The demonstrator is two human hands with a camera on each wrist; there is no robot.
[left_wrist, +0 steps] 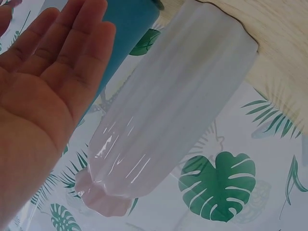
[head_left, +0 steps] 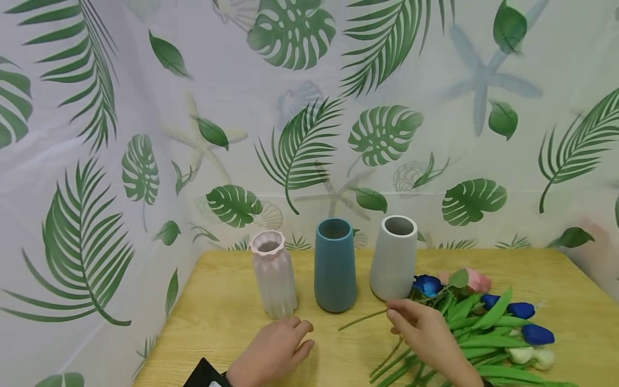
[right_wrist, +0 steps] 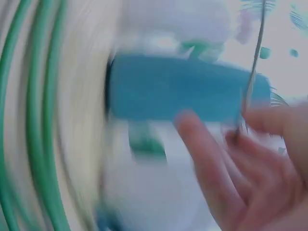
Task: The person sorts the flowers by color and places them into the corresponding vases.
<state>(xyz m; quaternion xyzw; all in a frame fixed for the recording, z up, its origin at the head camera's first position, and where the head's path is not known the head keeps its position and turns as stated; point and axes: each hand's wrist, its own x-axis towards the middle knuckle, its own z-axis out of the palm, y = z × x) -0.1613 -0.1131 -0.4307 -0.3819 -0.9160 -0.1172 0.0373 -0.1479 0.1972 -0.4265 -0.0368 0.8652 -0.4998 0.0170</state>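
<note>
Between the thumb and fingers of my right hand is a thin flower stem. Its cut end points left, and the other end runs toward a green leaf beside a pink flower. Loosely bent and holding nothing, my left hand is over the table in front of the pale pink fluted vase; the left wrist view shows its palm beside that vase. A blue vase stands in the middle, with a white vase to its right. The right wrist view is blurred.
Right of the vases, a heap of artificial flowers lies on the wooden table, with blue tulips, white blooms, a blue flower and green stems. Behind the table hangs a leaf-print sheet.
</note>
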